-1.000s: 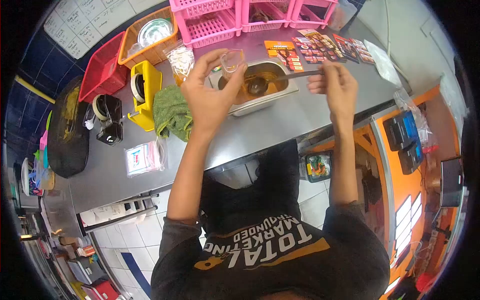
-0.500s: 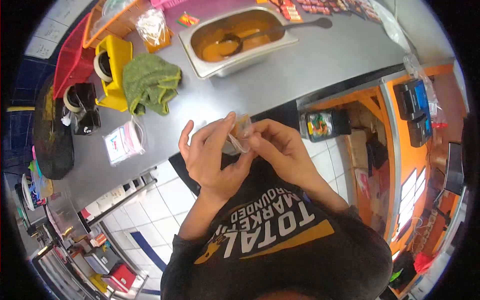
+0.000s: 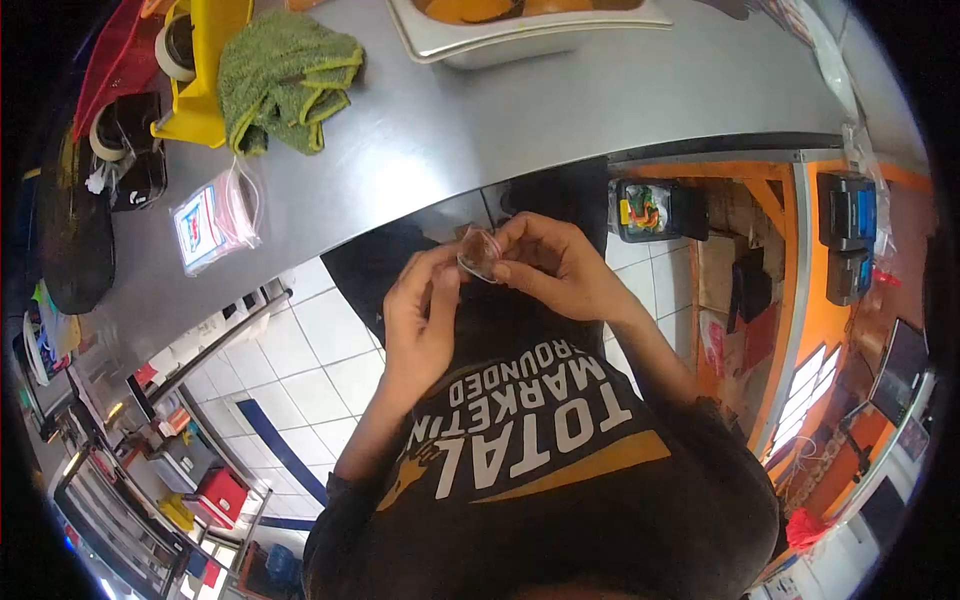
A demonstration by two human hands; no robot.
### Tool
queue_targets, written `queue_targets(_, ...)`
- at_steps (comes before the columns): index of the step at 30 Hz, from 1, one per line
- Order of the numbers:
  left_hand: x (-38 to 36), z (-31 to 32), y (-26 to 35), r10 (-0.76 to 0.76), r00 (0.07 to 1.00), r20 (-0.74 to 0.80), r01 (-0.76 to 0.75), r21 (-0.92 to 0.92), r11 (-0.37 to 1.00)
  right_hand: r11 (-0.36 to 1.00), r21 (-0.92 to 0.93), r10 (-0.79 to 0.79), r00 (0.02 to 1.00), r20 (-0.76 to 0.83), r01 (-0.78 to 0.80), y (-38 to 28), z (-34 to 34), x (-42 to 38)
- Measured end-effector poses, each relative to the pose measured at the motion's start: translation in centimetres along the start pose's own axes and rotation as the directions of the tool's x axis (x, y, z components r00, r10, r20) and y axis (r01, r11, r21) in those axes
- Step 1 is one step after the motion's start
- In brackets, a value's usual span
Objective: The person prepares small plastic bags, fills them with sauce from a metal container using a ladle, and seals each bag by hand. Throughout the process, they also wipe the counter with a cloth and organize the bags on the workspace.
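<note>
Pinches small clear cup [image 3: 479, 254] by one side with left hand [image 3: 424, 310] | grips opposite side with right hand [image 3: 555, 265] — sits between both, near counter [image 3: 420, 125]

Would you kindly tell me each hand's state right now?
Left hand: holding a small clear plastic cup.
Right hand: holding the same cup.

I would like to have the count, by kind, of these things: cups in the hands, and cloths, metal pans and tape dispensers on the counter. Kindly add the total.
Small clear cup: 1
Green cloth: 1
Metal pan, partly out of the picture: 1
Tape dispensers, one yellow and one black: 2
Total: 5
</note>
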State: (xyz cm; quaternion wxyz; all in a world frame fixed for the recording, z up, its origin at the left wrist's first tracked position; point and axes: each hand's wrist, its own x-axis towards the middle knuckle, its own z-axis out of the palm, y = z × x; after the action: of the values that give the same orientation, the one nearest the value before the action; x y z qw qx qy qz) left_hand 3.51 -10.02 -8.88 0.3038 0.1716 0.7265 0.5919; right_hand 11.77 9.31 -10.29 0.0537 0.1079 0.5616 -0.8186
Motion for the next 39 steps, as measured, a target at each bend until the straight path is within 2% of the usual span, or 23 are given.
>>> queue_targets(3,0.4,-0.3,-1.3,-0.151,0.979,0.136,0.18,-0.235,0.955,0.998,-0.048,0.036,0.998,0.043,-0.034,0.6,-0.7,-0.1)
queue_targets(7,0.8,-0.1,-2.5,-0.181,0.976,0.122,0.216,-0.432,0.876,0.988,-0.028,0.155,0.986,0.062,-0.153,1.1,-1.5,-0.2)
queue_targets(9,1.1,0.1,-2.7,-0.231,0.962,0.143,0.271,-0.558,0.784,0.969,0.08,0.227,0.971,0.072,-0.233,1.3,-1.8,0.0)
queue_targets(13,1.4,-0.2,-3.1,-0.247,0.943,0.223,0.333,-0.646,0.687,0.831,0.384,0.37,0.916,0.157,-0.402,2.8,-2.9,0.0)
queue_targets(18,1.4,-0.4,-2.5,-0.225,0.908,0.353,0.415,-0.684,0.6,0.806,0.445,0.32,0.92,0.225,-0.389,3.7,-3.2,-0.3)
queue_targets(19,1.4,-0.3,-2.1,-0.24,0.914,0.328,0.404,-0.67,0.623,0.801,0.458,0.305,0.921,0.243,-0.386,3.5,-3.1,-0.3)
queue_targets(21,1.4,0.2,-1.3,-0.265,0.925,0.274,0.38,-0.64,0.668,0.864,0.386,0.288,0.946,0.147,-0.323,2.8,-2.5,-0.1)
queue_targets(22,1.4,0.4,-1.0,-0.271,0.936,0.225,0.353,-0.591,0.726,0.892,0.345,0.275,0.956,0.1,-0.292,2.4,-2.1,0.0)
queue_targets(24,1.5,0.8,-0.4,-0.265,0.957,0.119,0.289,-0.476,0.831,0.951,0.227,0.238,0.967,-0.091,-0.212,0.9,-0.8,-0.1)
queue_targets(25,1.4,1.0,-0.5,-0.158,0.987,0.001,0.153,-0.274,0.95,0.972,0.159,0.2,0.963,-0.182,-0.172,0.4,0.0,-0.2)
queue_targets(26,1.3,1.3,-0.9,-0.012,0.996,-0.093,0.008,-0.042,0.999,0.991,-0.089,0.066,0.954,-0.293,-0.096,0.2,0.8,-0.2)
queue_targets(27,1.5,1.7,-0.9,0.157,0.975,-0.155,-0.124,0.202,0.971,0.94,-0.339,-0.1,0.925,-0.368,-0.034,0.1,1.5,-0.1)
queue_targets(28,1.8,2.3,0.4,0.285,0.937,-0.204,-0.194,0.374,0.907,0.825,-0.566,-0.276,0.874,-0.401,0.001,-0.1,2.2,-0.2)
queue_targets(31,1.3,1.4,2.6,0.332,0.93,-0.156,-0.238,0.432,0.87,0.857,-0.515,-0.264,0.861,-0.434,0.003,-2.8,3.4,-0.1)
queue_targets(32,1.6,0.6,3.5,0.384,0.92,-0.08,-0.313,0.441,0.841,0.904,-0.425,-0.247,0.872,-0.423,0.05,-2.7,2.9,0.2)
queue_targets(34,2.3,-1.0,6.8,0.469,0.88,0.077,-0.452,0.441,0.775,0.927,-0.373,-0.199,0.904,-0.378,0.048,-4.8,2.7,0.4)
queue_targets(37,3.4,-2.7,6.2,0.558,0.794,0.242,-0.594,0.502,0.628,0.945,-0.322,-0.162,0.945,-0.283,0.066,-7.4,2.9,0.8)
queue_targets(38,4.0,-2.7,5.8,0.654,0.728,0.205,-0.66,0.466,0.589,0.946,-0.314,-0.161,0.955,-0.248,0.078,-8.1,2.9,1.0)
queue_targets(39,4.2,-2.9,6.4,0.67,0.72,0.179,-0.665,0.451,0.595,0.945,-0.308,-0.181,0.962,-0.204,0.112,-8.9,3.0,1.0)
